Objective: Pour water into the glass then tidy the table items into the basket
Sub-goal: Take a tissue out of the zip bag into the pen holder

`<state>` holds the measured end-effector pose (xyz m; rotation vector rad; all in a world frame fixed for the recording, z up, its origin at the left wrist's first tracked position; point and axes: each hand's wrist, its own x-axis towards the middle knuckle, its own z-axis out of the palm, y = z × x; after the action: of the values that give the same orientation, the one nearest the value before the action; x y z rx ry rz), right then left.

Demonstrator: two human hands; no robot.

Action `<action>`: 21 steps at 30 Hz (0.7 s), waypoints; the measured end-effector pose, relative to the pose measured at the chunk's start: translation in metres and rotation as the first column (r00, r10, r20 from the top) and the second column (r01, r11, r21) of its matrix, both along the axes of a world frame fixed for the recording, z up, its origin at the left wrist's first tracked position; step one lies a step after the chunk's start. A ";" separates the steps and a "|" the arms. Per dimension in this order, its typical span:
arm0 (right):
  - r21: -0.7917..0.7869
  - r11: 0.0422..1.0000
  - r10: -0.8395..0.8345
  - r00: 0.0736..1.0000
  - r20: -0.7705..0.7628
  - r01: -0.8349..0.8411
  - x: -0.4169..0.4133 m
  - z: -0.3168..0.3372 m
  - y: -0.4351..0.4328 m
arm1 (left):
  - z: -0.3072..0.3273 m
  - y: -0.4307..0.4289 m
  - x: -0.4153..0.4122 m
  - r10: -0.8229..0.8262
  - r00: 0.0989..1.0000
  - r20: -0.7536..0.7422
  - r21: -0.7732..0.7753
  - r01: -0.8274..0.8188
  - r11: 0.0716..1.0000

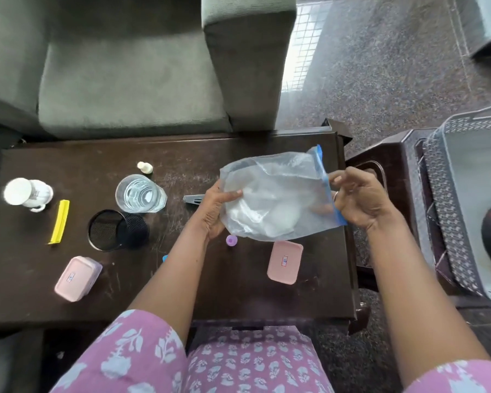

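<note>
Both hands hold a clear zip bag (275,194) with a blue seal strip above the right part of the dark wooden table (182,296). My left hand (216,211) grips its bottom edge. My right hand (360,199) pinches the blue seal end. Something pale shows inside the bag. A glass (139,194) with water in it stands left of centre. The grey patterned basket (454,217) sits on a stool at the right, with a dark round object inside it at the frame edge.
On the table lie a white mug (29,194), a yellow strip (60,221), a black mesh cup (116,229) on its side, two pink boxes (77,277) (285,262), a purple cap (231,240), a small white bottle (145,167) and a grey metal tool (192,198). A grey sofa (131,80) stands behind.
</note>
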<state>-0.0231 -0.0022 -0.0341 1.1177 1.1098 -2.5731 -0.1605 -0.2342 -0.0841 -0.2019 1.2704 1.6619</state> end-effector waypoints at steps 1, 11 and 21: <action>-0.066 0.998 -0.021 1.000 -0.020 0.020 -0.001 0.001 -0.004 | -0.002 -0.005 -0.001 0.004 1.000 0.009 0.005 -0.004 1.000; 0.124 0.879 0.436 0.882 0.177 -0.460 -0.024 -0.015 -0.043 | -0.010 -0.033 -0.005 -0.097 0.989 0.115 0.125 0.083 0.989; 0.009 0.874 0.450 0.817 0.360 -0.485 -0.029 -0.027 -0.079 | -0.008 -0.044 -0.009 -0.160 0.974 0.160 0.126 0.140 0.982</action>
<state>-0.0517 -0.0814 -0.0615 1.0938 1.2440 -1.8750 -0.1695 -0.2785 -0.0916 -0.1696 1.0353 1.5476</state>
